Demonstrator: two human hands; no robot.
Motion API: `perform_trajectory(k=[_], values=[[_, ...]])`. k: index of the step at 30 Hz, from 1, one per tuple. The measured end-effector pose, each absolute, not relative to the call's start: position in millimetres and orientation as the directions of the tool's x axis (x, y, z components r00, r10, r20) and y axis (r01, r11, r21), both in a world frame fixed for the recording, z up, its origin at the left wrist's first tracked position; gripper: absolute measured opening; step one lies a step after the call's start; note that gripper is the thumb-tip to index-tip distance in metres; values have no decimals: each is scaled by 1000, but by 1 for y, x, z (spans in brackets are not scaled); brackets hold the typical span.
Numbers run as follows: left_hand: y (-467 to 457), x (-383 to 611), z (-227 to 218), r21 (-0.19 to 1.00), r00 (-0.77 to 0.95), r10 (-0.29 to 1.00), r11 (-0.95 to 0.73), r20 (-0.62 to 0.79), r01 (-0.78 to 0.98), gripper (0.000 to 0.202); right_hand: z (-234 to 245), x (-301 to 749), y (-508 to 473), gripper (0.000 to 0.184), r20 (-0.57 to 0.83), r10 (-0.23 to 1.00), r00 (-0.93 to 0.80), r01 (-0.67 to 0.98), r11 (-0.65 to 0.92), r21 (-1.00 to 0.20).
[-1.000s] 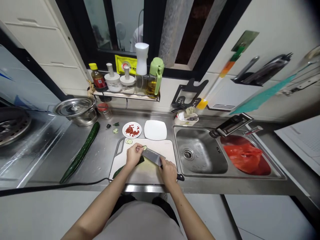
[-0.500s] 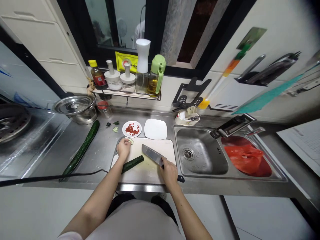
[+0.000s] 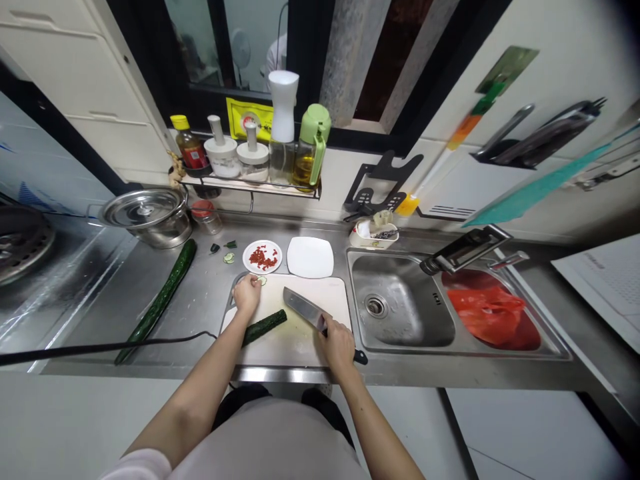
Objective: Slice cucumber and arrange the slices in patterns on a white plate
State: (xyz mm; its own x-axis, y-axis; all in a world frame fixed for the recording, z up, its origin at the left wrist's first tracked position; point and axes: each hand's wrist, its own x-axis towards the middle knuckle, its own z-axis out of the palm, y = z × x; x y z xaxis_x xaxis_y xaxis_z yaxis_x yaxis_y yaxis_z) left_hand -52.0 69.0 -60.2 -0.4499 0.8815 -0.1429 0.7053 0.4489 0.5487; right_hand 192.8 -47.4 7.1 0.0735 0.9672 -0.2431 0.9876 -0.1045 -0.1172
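Note:
My right hand [image 3: 339, 343] is wrapped round the black handle of a kitchen knife [image 3: 305, 309], its broad blade lying over the white cutting board [image 3: 325, 293] and pointing up and left. At the board's top left corner, my left hand [image 3: 247, 293] has its fingers closed on a thin cucumber slice [image 3: 263, 281]. A cut piece of cucumber [image 3: 267, 325] lies on the board between the two hands, one end hidden behind my left forearm. A whole cucumber [image 3: 159, 300] rests on the steel counter to the left.
Beyond the board stand a plate of chopped red pieces [image 3: 263, 257] and a bare white plate [image 3: 310, 257]. Cucumber scraps [image 3: 229, 258] lie nearby. A lidded pot [image 3: 150, 217] is at left, a sink [image 3: 400, 313] at right. A black cable [image 3: 100, 348] crosses the counter's left side.
The view has shifted slightly. Both hands, the knife and the cucumber pieces keep nearly the same places on the board.

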Motion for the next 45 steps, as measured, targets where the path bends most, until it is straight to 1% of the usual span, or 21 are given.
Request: perform_trajectory(k=[7, 12, 23, 27, 30, 38, 42, 45], values=[[67, -52, -61, 553, -414, 907, 383, -75, 740, 18, 5, 193, -46, 39, -254, 965, 74, 983, -113, -143], [67, -50, -60, 545, -384, 922, 349, -53, 763, 19, 7, 191, -46, 40, -255, 964, 78, 984, -116, -138], [65, -51, -61, 473, -348, 936, 326, -44, 819, 25, 5, 191, -48, 41, -251, 965, 74, 981, -115, -155], [65, -51, -59, 464, -354, 934, 332, -43, 821, 25, 5, 191, -49, 42, -260, 962, 78, 979, -123, -161], [65, -50, -58, 488, -361, 932, 335, -42, 806, 25, 6, 191, -49, 41, -253, 964, 81, 978, -126, -169], [54, -49, -48, 610, -446, 894, 371, -32, 700, 24, 3, 192, -49, 35, -249, 965, 86, 965, -142, -219], [36, -47, -44, 668, -409, 912, 325, -34, 670, 23, 5, 189, -49, 32, -234, 969, 84, 967, -136, -217], [20, -45, -42, 688, -326, 945, 245, -12, 683, 24, 6, 187, -49, 29, -231, 970, 78, 966, -131, -222]])
